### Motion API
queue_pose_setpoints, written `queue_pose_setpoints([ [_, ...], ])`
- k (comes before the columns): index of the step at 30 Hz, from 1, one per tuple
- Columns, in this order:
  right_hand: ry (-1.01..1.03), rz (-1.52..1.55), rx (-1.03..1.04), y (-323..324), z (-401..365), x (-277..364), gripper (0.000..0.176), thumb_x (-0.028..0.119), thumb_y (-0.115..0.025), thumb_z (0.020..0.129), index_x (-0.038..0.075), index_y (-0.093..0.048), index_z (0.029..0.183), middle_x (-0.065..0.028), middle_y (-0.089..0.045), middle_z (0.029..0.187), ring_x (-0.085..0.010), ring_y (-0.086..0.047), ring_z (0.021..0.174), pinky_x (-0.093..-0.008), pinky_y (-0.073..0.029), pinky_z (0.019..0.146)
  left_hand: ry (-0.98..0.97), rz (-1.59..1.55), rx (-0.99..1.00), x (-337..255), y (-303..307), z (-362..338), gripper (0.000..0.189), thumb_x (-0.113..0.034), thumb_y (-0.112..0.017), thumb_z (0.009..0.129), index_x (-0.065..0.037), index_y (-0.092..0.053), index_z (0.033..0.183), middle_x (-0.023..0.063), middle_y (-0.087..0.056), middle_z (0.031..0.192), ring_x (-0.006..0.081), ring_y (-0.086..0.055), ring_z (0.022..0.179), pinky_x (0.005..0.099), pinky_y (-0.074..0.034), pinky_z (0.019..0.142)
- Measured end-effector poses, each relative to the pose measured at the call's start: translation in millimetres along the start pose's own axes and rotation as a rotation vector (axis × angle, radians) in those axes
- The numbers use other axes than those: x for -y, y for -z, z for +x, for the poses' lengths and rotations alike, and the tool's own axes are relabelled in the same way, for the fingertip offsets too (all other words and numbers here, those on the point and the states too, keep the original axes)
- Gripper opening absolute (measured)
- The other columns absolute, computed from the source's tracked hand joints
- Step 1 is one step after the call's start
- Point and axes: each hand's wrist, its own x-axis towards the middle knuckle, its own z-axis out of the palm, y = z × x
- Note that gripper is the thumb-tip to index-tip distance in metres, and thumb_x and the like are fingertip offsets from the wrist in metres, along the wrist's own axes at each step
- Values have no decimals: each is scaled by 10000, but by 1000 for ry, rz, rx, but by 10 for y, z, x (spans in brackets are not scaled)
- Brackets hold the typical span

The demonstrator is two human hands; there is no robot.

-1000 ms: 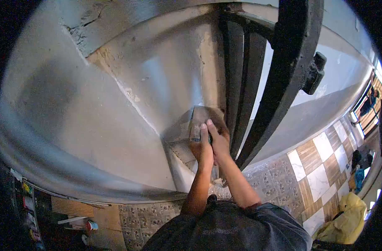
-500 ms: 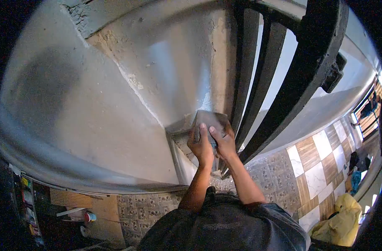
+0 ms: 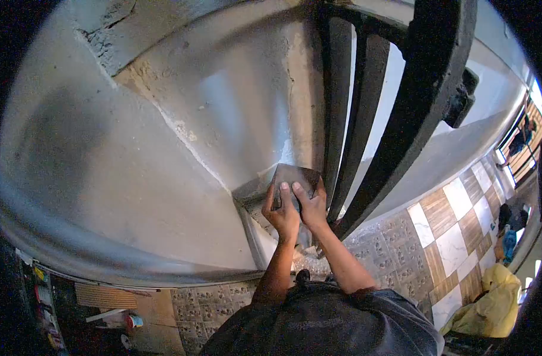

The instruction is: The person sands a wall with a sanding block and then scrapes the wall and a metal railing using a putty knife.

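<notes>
A grey-brown flat slab (image 3: 296, 175), like a piece of tile, is held out in front of my body, tilted. My left hand (image 3: 279, 215) grips its left edge, with the thumb lying on the near face. On the right edge my right hand (image 3: 313, 207) has the same hold, its thumb beside the other one. The fingers curl behind the slab and are mostly hidden. Beyond the slab lies a plastered step surface (image 3: 241, 113), with a low ledge (image 3: 253, 188) just left of my hands.
Dark metal railing bars (image 3: 366, 118) rise close to the right of my hands. A smooth grey wall (image 3: 134, 172) curves along the left. Patterned floor tiles (image 3: 449, 219) spread at right, near a yellow sack (image 3: 487, 302). A small tub (image 3: 134, 321) stands lower left.
The view has shifted slightly, so the railing sits further left and the step lower. Both hands keep their hold on the slab, and the thumbs look a little closer together.
</notes>
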Motion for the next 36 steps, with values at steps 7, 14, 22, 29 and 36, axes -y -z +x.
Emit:
queue_pose_setpoints([
  [7, -64, 185, 154, -308, 245, 193, 412, 242, -648, 817, -5, -532, 1126, -105, -592, 1076, -198, -543, 980, -321, -396, 898, -47, -121, 37, -481, 70, 293, 249, -140, -565, 876, 80, -606, 986, 171, -636, 950, 216, -597, 882, 315, -460, 793],
  [14, -179, 332, 105, -141, -53, -201, 434, 247, -627, 833, -7, -501, 1162, -98, -587, 1083, -175, -541, 980, -307, -407, 885, -71, 8, 37, -96, 116, 42, 299, -149, -573, 859, 84, -600, 1045, 200, -627, 1024, 249, -603, 940, 330, -449, 840],
  [22, -279, 345, 218, -103, -68, -259, 450, 282, -611, 854, -26, -475, 1152, -107, -576, 1076, -182, -548, 965, -307, -426, 858, -81, 83, 8, -189, 116, 51, 310, -188, -581, 857, 77, -607, 1015, 194, -633, 1003, 259, -607, 906, 339, -456, 817],
  [29, 266, -313, 68, 309, -748, 1004, 529, 181, -602, 833, -33, -343, 1242, -170, -567, 994, -262, -583, 931, -347, -467, 799, -28, -85, -43, -273, 210, 164, 314, -209, -596, 868, 76, -617, 997, 135, -652, 930, 186, -597, 850, 285, -461, 767],
  [36, 67, -949, 501, 913, -768, 1998, 397, 124, -633, 783, 36, -490, 1143, -121, -589, 1045, -256, -583, 976, -359, -457, 859, -99, -15, -181, -471, 155, 173, 314, -221, -617, 854, 66, -625, 980, 109, -659, 837, 138, -591, 762, 275, -461, 698],
])
